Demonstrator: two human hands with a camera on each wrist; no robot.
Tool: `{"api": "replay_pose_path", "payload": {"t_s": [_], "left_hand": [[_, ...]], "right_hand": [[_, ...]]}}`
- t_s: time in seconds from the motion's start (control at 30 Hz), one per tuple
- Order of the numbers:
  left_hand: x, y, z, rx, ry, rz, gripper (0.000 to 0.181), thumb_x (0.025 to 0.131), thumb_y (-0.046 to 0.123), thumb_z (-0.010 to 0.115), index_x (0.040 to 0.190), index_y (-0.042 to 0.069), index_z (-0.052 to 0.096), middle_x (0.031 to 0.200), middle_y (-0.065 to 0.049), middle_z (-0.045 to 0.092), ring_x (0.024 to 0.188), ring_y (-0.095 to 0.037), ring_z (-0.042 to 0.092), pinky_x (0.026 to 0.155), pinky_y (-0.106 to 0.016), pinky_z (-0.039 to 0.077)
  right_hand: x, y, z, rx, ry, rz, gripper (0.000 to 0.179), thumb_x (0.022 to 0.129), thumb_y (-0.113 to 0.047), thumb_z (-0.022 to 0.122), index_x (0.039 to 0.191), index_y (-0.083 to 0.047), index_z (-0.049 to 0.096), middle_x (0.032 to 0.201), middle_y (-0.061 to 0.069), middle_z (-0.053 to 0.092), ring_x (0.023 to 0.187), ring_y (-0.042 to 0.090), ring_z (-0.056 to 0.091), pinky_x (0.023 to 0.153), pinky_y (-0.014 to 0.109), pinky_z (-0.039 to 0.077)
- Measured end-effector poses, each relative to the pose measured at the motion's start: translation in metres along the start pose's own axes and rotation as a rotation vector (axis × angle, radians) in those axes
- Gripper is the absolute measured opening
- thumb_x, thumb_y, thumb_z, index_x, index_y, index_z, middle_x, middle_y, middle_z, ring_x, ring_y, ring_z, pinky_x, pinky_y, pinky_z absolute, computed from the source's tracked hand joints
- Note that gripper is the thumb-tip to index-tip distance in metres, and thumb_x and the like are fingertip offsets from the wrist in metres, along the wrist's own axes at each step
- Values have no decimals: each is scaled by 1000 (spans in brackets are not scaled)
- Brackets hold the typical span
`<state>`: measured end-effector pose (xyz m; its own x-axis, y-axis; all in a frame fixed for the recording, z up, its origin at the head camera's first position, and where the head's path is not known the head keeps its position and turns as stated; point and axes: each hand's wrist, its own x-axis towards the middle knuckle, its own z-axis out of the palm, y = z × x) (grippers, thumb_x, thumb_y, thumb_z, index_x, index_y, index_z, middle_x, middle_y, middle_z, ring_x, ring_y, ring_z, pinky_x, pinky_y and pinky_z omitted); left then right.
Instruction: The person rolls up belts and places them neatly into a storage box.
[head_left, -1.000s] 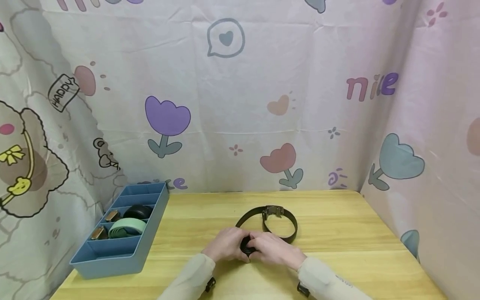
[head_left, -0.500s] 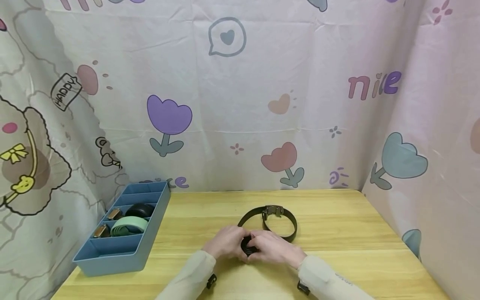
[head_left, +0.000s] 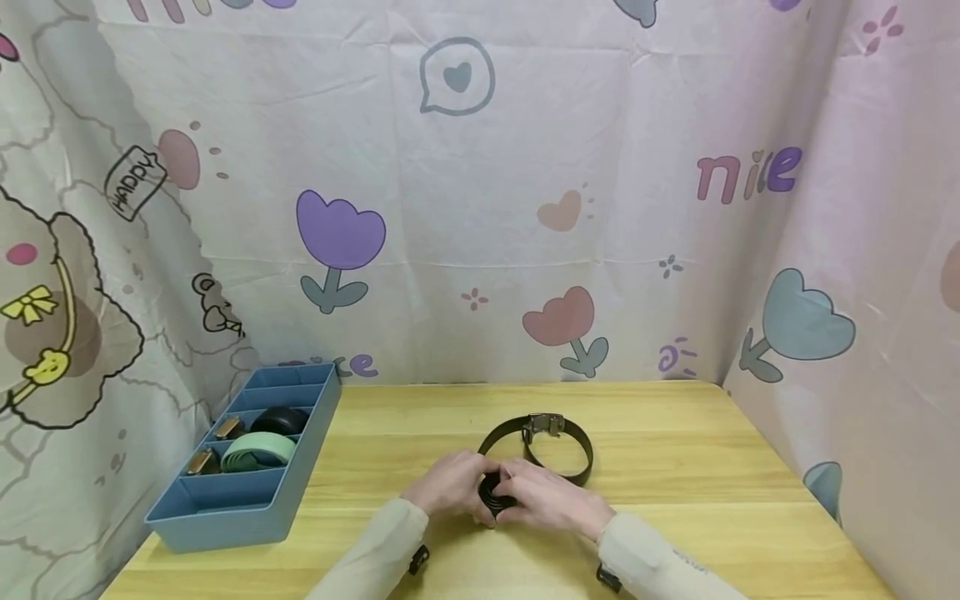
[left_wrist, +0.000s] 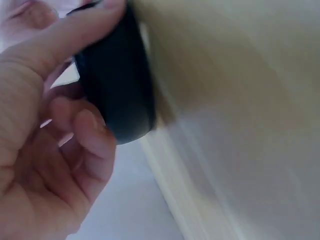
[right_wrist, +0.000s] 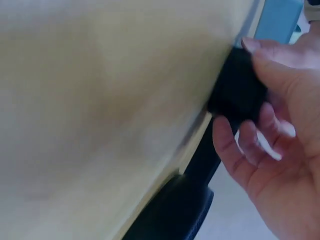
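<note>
A black belt stands on its edge on the wooden table. One end is wound into a tight coil [head_left: 495, 497] between my two hands. The rest of the strap curves away behind them in a loop, with the metal buckle [head_left: 546, 424] at the far side. My left hand [head_left: 448, 485] grips the coil from the left. On the other side my right hand [head_left: 551, 500] pinches it, fingertips at its top and side. In the left wrist view, the left thumb [left_wrist: 80, 35] lies over the coil's edge. The right wrist view shows the strap [right_wrist: 200, 160] running out from the coil.
A blue divided tray [head_left: 296, 508] stands at the left of the table. In its compartments lie a rolled black belt [head_left: 281, 421] and a rolled mint-green belt [head_left: 258, 450], each beside a gold-toned buckle. A printed curtain [head_left: 450, 192] hangs behind and along both sides.
The buckle and outer loop have shifted slightly left and towards my hands. Both hands stay around the coil, with only small finger movements.
</note>
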<state>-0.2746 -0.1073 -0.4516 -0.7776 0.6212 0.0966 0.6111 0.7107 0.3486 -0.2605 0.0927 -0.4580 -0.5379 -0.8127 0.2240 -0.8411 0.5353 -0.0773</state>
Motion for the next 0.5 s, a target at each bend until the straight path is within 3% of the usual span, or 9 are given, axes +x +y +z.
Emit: {"api": "replay_pose_path", "payload": {"t_s": [0.1,0.33,0.5], "left_hand": [[-1,0,3,10,14,-12,43,58,40,91,89,27,66,77,18,61,66,1,51,63,-19,44],[-1,0,4,-4,-24,1,45,60,33,92,97,27,67,88,18,65,76,3,54,72,-20,46],[1,0,5,11,9,5,44,59,38,92,94,27,67,84,17,63,74,2,54,70,-20,47]], "right_hand": [[1,-1,1,1,6,-1,14,87,-36,71,94,-25,73,96,-11,54,96,4,49,83,21,47],[2,2,0,-8,-43,-33,21,89,-29,69,109,-25,74,94,-12,52,93,2,46,82,18,45],[2,1,1,11,9,-19,21,89,-36,68,107,-25,73,99,-12,57,93,2,49,84,20,47]]}}
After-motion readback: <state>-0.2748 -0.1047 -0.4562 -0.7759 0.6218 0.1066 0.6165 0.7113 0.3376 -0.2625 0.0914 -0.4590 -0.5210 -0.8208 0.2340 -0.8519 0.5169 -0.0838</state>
